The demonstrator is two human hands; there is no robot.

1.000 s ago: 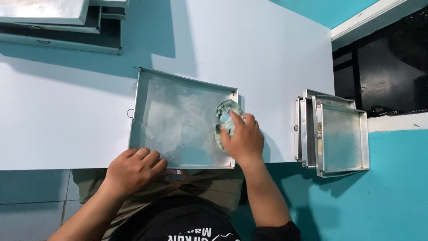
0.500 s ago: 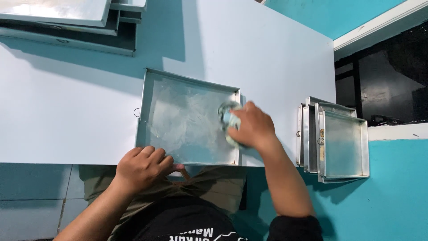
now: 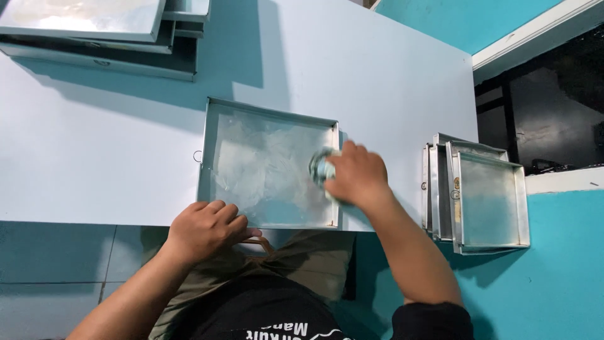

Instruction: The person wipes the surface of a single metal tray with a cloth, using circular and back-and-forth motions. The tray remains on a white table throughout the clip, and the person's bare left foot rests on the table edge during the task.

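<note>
Taken from the tray [image 3: 251,170] lying flat on the desk [image 3: 100,164], near its front edge. Inside the tray, at its right wall: a crumpled wad [image 3: 319,167], under the right hand [image 3: 355,176]. At the tray's near left corner, over the desk edge: the left hand [image 3: 204,230]. Right of the tray, well apart, overhanging the desk's right end: a stack of smaller pans [image 3: 484,201]. Behind the tray, to the far left, at the desk's back edge: a pile of trays [image 3: 94,38], one on another.
</note>
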